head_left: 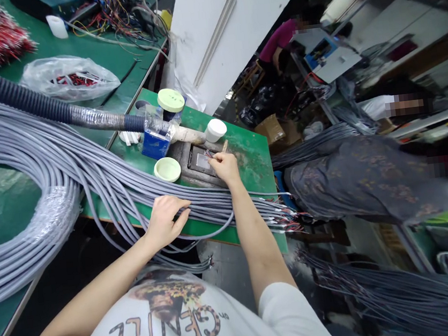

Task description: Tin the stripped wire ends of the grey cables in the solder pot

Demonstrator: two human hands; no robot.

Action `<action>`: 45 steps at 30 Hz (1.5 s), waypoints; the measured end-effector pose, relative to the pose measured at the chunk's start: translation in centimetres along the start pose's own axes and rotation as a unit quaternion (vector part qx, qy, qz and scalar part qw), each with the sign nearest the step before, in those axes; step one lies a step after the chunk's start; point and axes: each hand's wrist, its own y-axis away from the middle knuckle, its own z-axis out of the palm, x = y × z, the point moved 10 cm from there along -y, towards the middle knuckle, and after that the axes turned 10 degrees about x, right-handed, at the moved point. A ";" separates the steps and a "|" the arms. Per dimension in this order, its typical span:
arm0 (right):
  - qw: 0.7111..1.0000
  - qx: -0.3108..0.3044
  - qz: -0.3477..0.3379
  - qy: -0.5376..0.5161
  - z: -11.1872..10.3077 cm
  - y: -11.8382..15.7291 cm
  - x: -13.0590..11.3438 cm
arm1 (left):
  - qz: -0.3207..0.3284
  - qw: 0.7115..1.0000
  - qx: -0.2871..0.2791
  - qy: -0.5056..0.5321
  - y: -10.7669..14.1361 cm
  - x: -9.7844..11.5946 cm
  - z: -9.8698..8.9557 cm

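Note:
My right hand (225,167) is closed in a pinch on the stripped end of a cable, whose thin wires (208,153) fan out over a small metal pot with a silvery flat surface (200,161). My left hand (167,217) lies over the bundle of grey cables (207,198), its thumb and forefinger apart and no cable plainly gripped between them. The bundle runs across the green table from the left. At its right end the cables show loose coloured wires (289,220). The cable behind my right hand is partly hidden by the fingers and wrist.
A ribbed black hose (34,102) with a taped nozzle (185,134) reaches over a blue box (155,143) toward the pot. Around it stand a white cup (216,129) and pale green lids (167,169). A plastic bag (70,80) lies behind. Co-workers (278,43) are at right.

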 end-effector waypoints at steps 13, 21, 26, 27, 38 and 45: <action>0.999 0.022 0.040 -0.003 0.0 0.3 0.9 | 0.002 1.000 0.001 -0.003 0.0 0.0 0.0; 0.997 0.030 0.049 -0.050 0.0 0.3 1.0 | -0.002 1.000 -0.001 -0.002 -0.1 0.0 -0.1; 0.998 0.015 0.051 -0.016 0.6 0.1 1.6 | -0.006 1.000 -0.008 -0.001 -0.1 0.0 0.1; 0.998 0.008 0.055 0.000 0.7 0.1 1.7 | -0.006 1.000 -0.008 -0.002 -0.1 0.0 0.1; 0.988 -0.041 0.055 0.139 1.5 0.2 1.9 | -0.009 1.000 -0.012 -0.002 0.0 0.0 0.1; 0.984 -0.076 0.033 0.158 2.3 0.1 2.1 | -0.013 1.000 -0.017 0.000 -0.1 -0.2 0.3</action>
